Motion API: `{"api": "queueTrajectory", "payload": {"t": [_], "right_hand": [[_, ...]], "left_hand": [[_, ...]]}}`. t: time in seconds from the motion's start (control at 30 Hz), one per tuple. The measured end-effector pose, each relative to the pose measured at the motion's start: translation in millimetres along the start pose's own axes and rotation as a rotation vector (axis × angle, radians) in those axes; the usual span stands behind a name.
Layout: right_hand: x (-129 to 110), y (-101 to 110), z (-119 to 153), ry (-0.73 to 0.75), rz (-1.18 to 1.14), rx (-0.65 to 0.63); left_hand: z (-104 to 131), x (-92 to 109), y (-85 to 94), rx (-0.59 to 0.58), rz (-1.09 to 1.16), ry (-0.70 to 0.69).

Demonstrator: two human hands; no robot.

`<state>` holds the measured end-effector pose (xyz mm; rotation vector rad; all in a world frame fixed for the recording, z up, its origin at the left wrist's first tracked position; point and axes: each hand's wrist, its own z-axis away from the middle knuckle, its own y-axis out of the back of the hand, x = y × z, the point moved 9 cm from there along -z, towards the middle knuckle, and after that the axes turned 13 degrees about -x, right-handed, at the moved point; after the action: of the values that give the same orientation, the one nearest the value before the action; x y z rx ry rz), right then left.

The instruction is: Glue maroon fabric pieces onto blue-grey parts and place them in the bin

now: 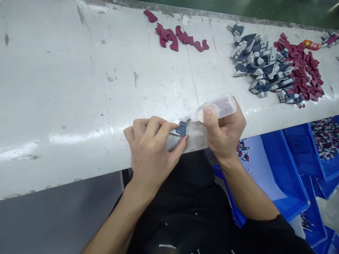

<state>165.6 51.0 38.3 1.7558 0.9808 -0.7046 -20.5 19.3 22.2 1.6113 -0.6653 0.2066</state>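
Between the thumb and forefinger of my left hand (152,150) is a small dark blue and white part (181,129), close to the table's near edge. My right hand (225,130) is wrapped round a translucent squeeze bottle (224,106), with the thumb pressed on its side. The bottle lies tilted, and its thin dark tip points left, at the upper right corner of the blue part. Whether the tip touches the part cannot be made out. Some clear liquid seems to be inside the bottle.
The white table (87,77) bears a heap of blue and white parts (261,63), a pile of maroon pieces (304,70), several loose maroon pieces (166,34) and a red-orange packet (311,44). Blue bins (280,162) stand below at the right, some holding parts.
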Motion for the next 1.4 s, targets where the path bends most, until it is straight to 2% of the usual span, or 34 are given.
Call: {"api": "queueTrajectory", "payload": {"t": [0.17,0.47,1.03,1.13,1.23,1.33,1.4], "right_hand": [[-9.2,6.9,4.8,0.008,0.08,-0.001],[-27.9,3.3,8.7,0.03,0.094,-0.117],[-15.9,-12.5,3.4,-0.009,0.007,-0.079],[-13.3,-7.4,5.0,-0.019,0.014,-0.05],[-6.8,5.6,6.0,-0.041,-0.092,0.004],[8.5,21.9,-1.7,-0.07,-0.258,0.042],[21.6,29.5,-13.8,-0.081,-0.303,0.016]], "left_hand": [[-0.6,0.6,-0.3,-0.021,-0.003,0.01],[-0.3,1.1,0.9,-0.028,0.011,0.009],[-0.9,1.0,1.3,-0.023,0.004,0.007],[-0.9,1.4,1.0,-0.016,0.002,0.002],[-0.9,1.6,0.8,-0.015,0.001,-0.004],[-0.7,2.1,2.5,-0.004,-0.008,-0.02],[-0.2,2.8,4.6,0.017,-0.021,-0.045]]}}
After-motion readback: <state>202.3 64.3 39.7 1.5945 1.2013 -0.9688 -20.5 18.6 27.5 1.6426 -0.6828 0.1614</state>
